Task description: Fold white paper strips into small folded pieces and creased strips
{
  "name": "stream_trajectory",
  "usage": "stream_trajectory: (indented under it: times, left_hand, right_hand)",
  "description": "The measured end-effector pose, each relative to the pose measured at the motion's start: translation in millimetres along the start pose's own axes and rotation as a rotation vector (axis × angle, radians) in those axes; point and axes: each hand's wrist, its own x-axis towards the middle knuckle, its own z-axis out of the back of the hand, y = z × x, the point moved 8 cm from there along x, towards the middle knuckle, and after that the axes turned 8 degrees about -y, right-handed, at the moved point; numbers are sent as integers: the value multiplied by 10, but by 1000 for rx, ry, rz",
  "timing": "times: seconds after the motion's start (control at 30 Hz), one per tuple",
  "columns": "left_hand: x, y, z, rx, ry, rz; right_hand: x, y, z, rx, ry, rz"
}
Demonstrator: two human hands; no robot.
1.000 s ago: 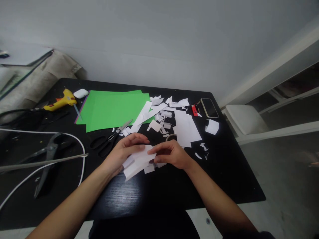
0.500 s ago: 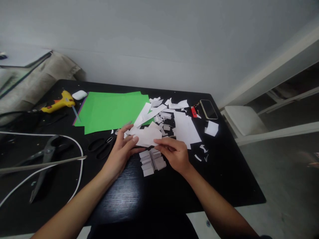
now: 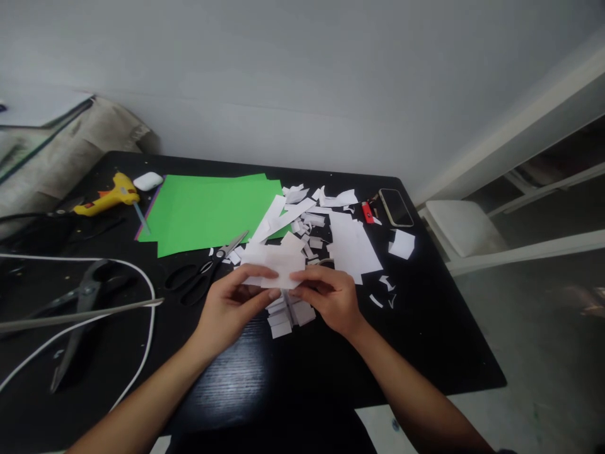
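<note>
Between my two hands is a small piece of white paper, raised over the table. My left hand pinches its left side between thumb and fingers. On the right edge, the thumb and forefinger of my right hand are closed on it. Just below lie small folded white paper pieces in two columns, partly hidden by the held paper and my fingers. Black scissors rest left of my left hand, blades partly open. Beyond my hands are white paper scraps and a white sheet.
Green sheets lie at the back of the black table. To the left are a yellow glue gun, a white cable and larger dark shears. A red lighter and a phone sit at the right.
My left hand has moved from the paper's far left to its lower left edge, its spread fingers now pinching it. More of the scissors shows. The right hand keeps its grip.
</note>
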Motion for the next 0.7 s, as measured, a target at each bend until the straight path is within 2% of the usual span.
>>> stream_trajectory:
  times: [0.17,0.4,0.5,0.6,0.7]
  left_hand:
    - [-5,-16,30,47,-20,-31]
    - [11,-71,90,155,-16,-190]
    - [12,-70,105,202,-12,-216]
    - [5,-64,109,220,-11,-189]
    - [-8,-75,100,234,-19,-166]
  right_hand:
    - [-10,80,-8,-73,7,88]
    - [-26,213,-16,-168,14,234]
    - [-30,254,-31,-185,29,285]
    - [-29,257,-35,-200,32,288]
    - [-27,186,-16,-213,0,190]
